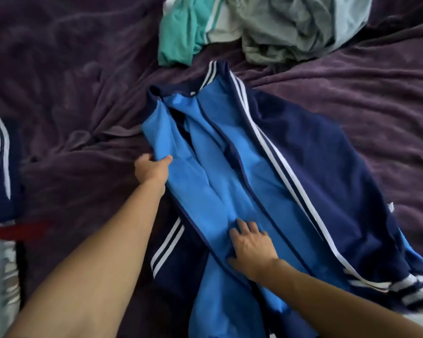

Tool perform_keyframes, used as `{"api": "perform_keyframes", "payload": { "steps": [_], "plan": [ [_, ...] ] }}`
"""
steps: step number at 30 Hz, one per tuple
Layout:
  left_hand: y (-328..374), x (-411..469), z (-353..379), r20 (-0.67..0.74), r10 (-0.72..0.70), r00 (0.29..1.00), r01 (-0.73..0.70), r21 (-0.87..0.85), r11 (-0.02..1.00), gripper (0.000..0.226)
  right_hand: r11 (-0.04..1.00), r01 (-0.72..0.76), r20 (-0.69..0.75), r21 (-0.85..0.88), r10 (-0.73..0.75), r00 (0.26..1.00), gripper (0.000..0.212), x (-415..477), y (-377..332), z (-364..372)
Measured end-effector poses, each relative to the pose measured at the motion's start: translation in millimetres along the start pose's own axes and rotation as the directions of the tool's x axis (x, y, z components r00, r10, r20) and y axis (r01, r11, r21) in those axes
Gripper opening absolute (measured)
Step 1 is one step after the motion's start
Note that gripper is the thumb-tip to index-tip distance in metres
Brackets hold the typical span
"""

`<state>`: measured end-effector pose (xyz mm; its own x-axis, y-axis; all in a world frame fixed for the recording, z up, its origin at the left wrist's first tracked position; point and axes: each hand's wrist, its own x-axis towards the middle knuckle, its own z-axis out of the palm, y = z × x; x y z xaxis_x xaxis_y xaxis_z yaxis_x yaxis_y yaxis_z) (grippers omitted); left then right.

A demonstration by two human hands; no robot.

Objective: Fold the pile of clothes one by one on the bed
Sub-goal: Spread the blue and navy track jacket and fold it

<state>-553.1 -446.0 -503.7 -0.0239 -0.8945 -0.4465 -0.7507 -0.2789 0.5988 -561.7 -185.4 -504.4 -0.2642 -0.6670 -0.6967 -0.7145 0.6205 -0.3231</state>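
While open, jacket [230, 191] lengthwise, collar [171, 92] away.

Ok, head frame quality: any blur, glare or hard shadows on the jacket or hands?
Head view: soft throughout, left hand and right hand slightly motion-blurred; light dim and even, no glare or hard shadows on the jacket; wide-angle bend toward the edges, where the pile is smeared.

Purple-covered bed [59, 57] — blue jacket [303, 154] mid-bed, crumpled clothes pile [266, 25] beyond, striped navy garment [0, 162] left.
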Motion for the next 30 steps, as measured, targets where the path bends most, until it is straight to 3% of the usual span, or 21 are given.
{"api": "perform_keyframes", "payload": {
  "steps": [2,3,5,6,7,8,9,10,11,12,14,16,18,19,21,23,24,26,28,30],
  "plan": [
    [9,3,-9,-0.053,0.139,0.989,-0.135,0.065,0.989,0.021,0.996,0.067,-0.186,0.065,-0.054,0.981,0.024,-8,-5,17],
    [17,5,-13,-0.092,0.214,0.972,-0.204,0.108,0.973,0.02,0.983,0.095,-0.299,0.154,-0.045,0.953,0.025,-15,-4,22],
    [36,3,-15,-0.089,0.335,0.938,-0.325,0.115,0.939,0.017,0.914,0.128,-0.298,0.384,-0.008,0.954,0.048,-26,-8,19],
    [47,-1,-11,0.042,0.346,0.937,-0.347,0.01,0.938,0.014,0.877,0.069,-0.184,0.475,0.022,0.983,0.073,-29,-11,14],
    [60,-8,-6,0.269,0.325,0.907,-0.297,-0.14,0.944,0.013,0.885,-0.011,-0.081,0.466,0.055,0.995,0.09,-34,-13,11],
    [69,-16,0,0.513,0.277,0.812,-0.189,-0.218,0.958,0.016,0.927,-0.073,-0.028,0.368,0.09,0.996,0.09,-34,-12,12],
    [76,-21,5,0.644,0.233,0.729,-0.113,-0.222,0.969,0.02,0.952,-0.129,-0.009,0.278,0.136,0.991,0.071,-29,-7,15],
    [78,-21,8,0.652,0.211,0.729,-0.118,-0.184,0.976,0.022,0.96,-0.167,-0.015,0.225,0.174,0.985,0.044,-26,0,15],
    [76,-17,8,0.553,0.232,0.8,-0.182,-0.145,0.973,0.024,0.954,-0.224,0.002,0.2,0.229,0.974,0.023,-26,9,11],
    [71,-7,4,0.366,0.267,0.892,-0.266,-0.053,0.963,0.026,0.94,-0.264,0.006,0.218,0.27,0.963,0.015,-25,19,10],
    [53,18,-9,0.082,0.272,0.959,-0.282,0.158,0.946,0.033,0.886,-0.297,-0.015,0.358,0.323,0.946,0.019,-23,38,11],
    [37,38,-15,0.093,0.16,0.983,-0.169,0.105,0.98,0.055,0.699,-0.28,-0.031,0.658,0.397,0.917,0.023,-26,51,13],
    [29,47,-8,0.181,0.015,0.983,-0.004,-0.058,0.998,0.076,0.343,-0.254,0.063,0.905,0.481,0.875,0.023,-26,54,12],
    [29,48,-2,0.179,-0.022,0.984,0.044,-0.12,0.992,0.078,0.163,-0.244,0.13,0.956,0.51,0.85,0.023,-24,55,13],
    [27,56,11,0.182,-0.027,0.983,0.069,-0.229,0.971,0.056,-0.033,-0.22,0.201,0.975,0.553,0.809,0.022,-24,52,15],
    [26,64,11,0.163,0.027,0.986,0.013,-0.239,0.971,0.018,-0.035,-0.199,0.186,0.979,0.532,0.826,0.019,-27,49,9],
    [26,72,1,0.139,0.104,0.985,-0.082,-0.155,0.985,0.017,-0.024,-0.194,0.177,0.981,0.523,0.833,0.018,-29,45,5],
    [24,104,-38,0.09,0.274,0.958,-0.286,0.18,0.941,0.008,0.043,-0.203,0.15,0.978,0.532,0.834,0.016,-28,49,-5],
    [26,144,-82,0.08,0.357,0.931,-0.356,0.42,0.835,0.031,0.236,-0.259,0.055,0.936,0.631,0.774,0.02,-21,60,-17],
    [30,162,-103,0.134,0.39,0.911,-0.39,0.586,0.711,0.056,0.427,-0.379,-0.089,0.821,0.751,0.654,0.023,-10,73,-23]
  ]
}}
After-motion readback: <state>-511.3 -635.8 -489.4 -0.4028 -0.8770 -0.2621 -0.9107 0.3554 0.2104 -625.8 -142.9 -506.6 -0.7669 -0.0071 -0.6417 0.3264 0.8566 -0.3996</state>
